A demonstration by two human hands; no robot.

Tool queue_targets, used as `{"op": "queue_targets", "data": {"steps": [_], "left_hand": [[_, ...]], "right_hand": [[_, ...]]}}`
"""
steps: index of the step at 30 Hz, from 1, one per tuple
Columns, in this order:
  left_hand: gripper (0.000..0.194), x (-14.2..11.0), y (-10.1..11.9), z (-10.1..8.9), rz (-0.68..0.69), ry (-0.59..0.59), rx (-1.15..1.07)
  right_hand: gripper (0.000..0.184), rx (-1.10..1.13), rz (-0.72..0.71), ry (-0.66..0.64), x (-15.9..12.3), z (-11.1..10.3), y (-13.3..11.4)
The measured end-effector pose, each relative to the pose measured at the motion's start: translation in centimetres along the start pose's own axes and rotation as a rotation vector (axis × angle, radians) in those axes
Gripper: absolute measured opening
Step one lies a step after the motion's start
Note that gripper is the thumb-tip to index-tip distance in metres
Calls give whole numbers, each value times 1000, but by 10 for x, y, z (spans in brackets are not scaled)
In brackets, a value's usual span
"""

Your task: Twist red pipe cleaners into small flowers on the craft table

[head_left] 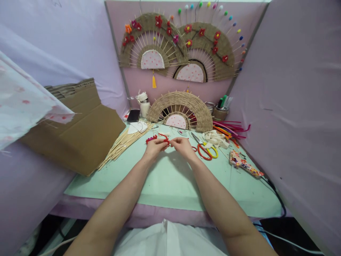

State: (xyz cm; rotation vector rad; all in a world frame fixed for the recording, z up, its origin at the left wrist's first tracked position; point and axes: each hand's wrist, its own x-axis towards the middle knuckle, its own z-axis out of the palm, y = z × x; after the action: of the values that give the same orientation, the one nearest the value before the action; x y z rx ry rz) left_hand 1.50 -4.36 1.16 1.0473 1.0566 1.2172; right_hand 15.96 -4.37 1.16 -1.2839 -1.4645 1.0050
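Observation:
Over the middle of the table, my left hand [155, 147] pinches a small bent piece of red fuzzy pipe cleaner [166, 140]. My right hand [183, 146] meets it from the other side, thumb and forefinger pressed together at the red piece's right end. A short coiled crimson piece [150, 138] lies just beyond my left hand. Scissors with red handles [204, 152] and a yellow-handled pair [214, 153] rest right of my right hand. Behind both hands stands a twine-wrapped half-round fan [179, 97] with a dotted centre.
Thin wooden sticks [119, 144] and cardboard [80, 131] are on the left. At right are a patterned glue gun [245, 163] with a cord, pale fabric strips [216, 138] and coloured pipe cleaners [234, 128]. A white bottle [144, 105] and phone [133, 115] stand behind.

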Motion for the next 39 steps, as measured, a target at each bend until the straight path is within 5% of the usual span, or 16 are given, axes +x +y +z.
{"op": "queue_targets", "data": {"steps": [26,39], "left_hand": [[19,-4,4,7,0,26,105],[19,0,4,3,14,41,1]], "right_hand": [[14,-250,-98,38,-3,1,-1],[13,-364,-402,49,-5,-3,-8]]}}
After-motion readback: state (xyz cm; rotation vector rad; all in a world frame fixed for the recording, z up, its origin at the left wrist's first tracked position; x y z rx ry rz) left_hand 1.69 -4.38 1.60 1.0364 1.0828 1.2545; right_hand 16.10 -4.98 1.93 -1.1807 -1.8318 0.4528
